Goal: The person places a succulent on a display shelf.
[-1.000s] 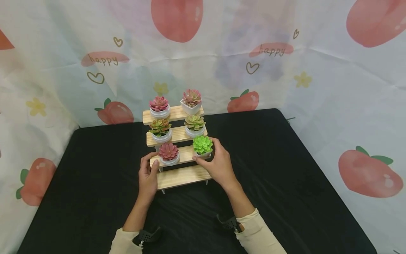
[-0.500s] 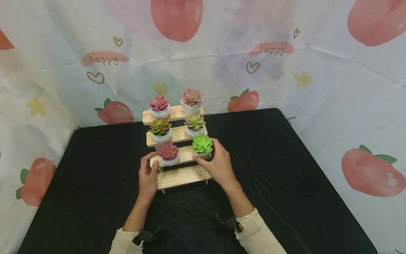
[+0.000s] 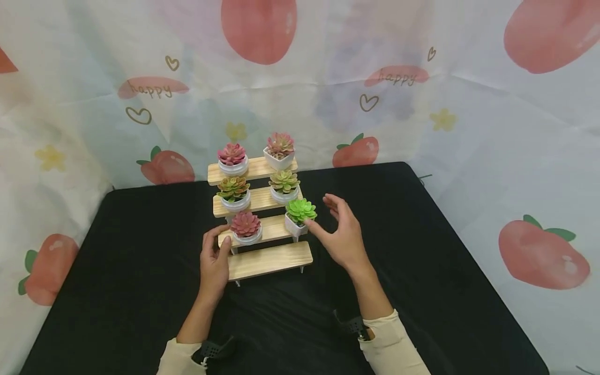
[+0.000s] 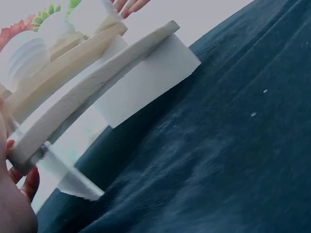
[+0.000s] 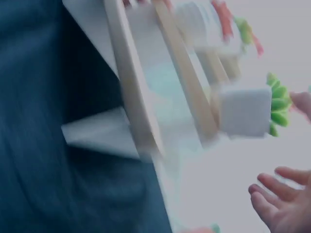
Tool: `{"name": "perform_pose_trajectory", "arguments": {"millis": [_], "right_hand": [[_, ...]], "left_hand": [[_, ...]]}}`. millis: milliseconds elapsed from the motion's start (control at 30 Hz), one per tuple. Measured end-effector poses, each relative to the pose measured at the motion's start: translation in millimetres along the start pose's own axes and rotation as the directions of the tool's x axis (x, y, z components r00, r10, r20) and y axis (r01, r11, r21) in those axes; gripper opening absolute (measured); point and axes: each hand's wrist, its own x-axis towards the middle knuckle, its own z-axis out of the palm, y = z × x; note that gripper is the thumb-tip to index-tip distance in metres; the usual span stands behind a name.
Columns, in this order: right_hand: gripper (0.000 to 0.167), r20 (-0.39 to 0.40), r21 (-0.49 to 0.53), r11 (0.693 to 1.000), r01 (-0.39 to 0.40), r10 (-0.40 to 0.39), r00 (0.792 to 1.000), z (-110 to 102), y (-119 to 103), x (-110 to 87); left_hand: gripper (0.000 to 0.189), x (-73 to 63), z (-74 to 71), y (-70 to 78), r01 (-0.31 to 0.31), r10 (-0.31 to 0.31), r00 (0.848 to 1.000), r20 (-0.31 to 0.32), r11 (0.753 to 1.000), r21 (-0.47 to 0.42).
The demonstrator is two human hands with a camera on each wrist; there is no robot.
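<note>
A stepped wooden display stand (image 3: 272, 259) with clear legs holds potted succulents in three rows. My left hand (image 3: 214, 263) grips the stand at its left end, beside a dark pink succulent (image 3: 246, 225); in the left wrist view its fingertips curl at the end of a shelf (image 4: 73, 107). On the right end of the same tier sits a bright green succulent (image 3: 301, 209) in a square white pot (image 5: 245, 110). My right hand (image 3: 344, 237) is spread beside this plant, its thumb tip at the leaves and its other fingers apart from the pot.
On the middle tier stand two greenish succulents (image 3: 284, 182), and on the top tier a pink one (image 3: 232, 154) and a pale pink one (image 3: 280, 146). Black cloth (image 3: 422, 291) covers the table. A fruit-printed curtain (image 3: 300, 104) hangs behind.
My right hand has let go of the bright green succulent's pot and moved a little right, its fingers spreading. My left hand keeps its hold on the stand.
</note>
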Motion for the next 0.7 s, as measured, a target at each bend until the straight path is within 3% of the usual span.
{"name": "perform_pose_trajectory", "arguments": {"millis": [100, 233, 333, 467, 567, 700], "right_hand": [[0.076, -0.004, -0.044, 0.999, 0.007, -0.007, 1.000, -28.3, 7.1, -0.2], [0.076, 0.053, -0.050, 0.999, 0.009, -0.007, 0.999, -55.5, 11.8, -0.3], [0.079, 0.141, -0.032, 0.999, 0.000, 0.005, 0.990, -55.3, 12.4, 3.0], [0.084, 0.281, -0.073, 0.997, -0.038, 0.057, 0.958, -40.6, 14.4, 10.3], [0.081, 0.351, -0.203, 0.978, -0.042, 0.113, 0.930, -37.3, 19.2, 11.7], [0.066, 0.362, -0.360, 0.933, -0.020, 0.159, 0.919, -43.4, 29.6, 12.4]], "left_hand": [[0.032, 2.5, -8.9, 0.3, -0.024, 0.024, 0.999, -0.031, 0.999, 0.022], [0.035, 10.0, -26.8, -9.1, -0.028, 0.032, 0.996, -0.088, 0.998, 0.049], [0.036, 12.5, -36.1, -5.2, -0.003, 0.011, 0.995, -0.103, 0.996, 0.085], [0.036, 11.1, -35.0, 13.3, 0.025, -0.014, 0.996, -0.090, 0.993, 0.120], [0.036, 8.7, -30.5, 28.4, 0.038, -0.027, 0.996, -0.087, 0.991, 0.125], [0.035, 7.3, -29.9, 33.9, 0.053, -0.038, 0.993, -0.109, 0.990, 0.133]]}}
